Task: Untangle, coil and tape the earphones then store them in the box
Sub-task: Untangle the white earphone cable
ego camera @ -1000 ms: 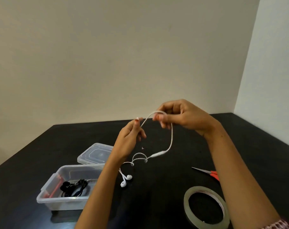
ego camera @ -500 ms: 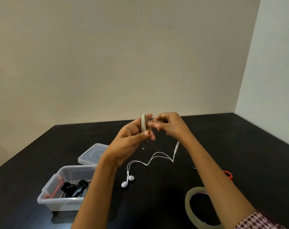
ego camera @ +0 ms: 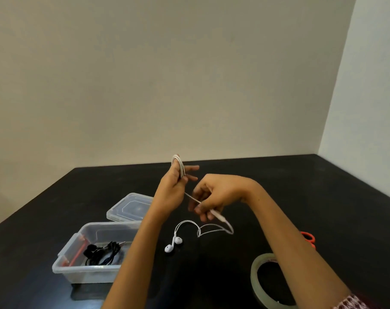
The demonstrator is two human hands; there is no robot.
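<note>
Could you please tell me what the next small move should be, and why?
Probably bring the right hand up for another turn round the left hand: the cable is only partly coiled, and the earbuds lie on the table.

From where I stand, no word, number or brand can be read anywhere. The clear box [ego camera: 62, 262] at lower left and its lid [ego camera: 131, 206] just behind it show bare plastic. The tape roll [ego camera: 255, 277] at lower right carries no legible print. The white earphones [ego camera: 173, 244] in mid-frame show no marking (the little inline remote [ego camera: 218, 216] is too blurred to tell).
</note>
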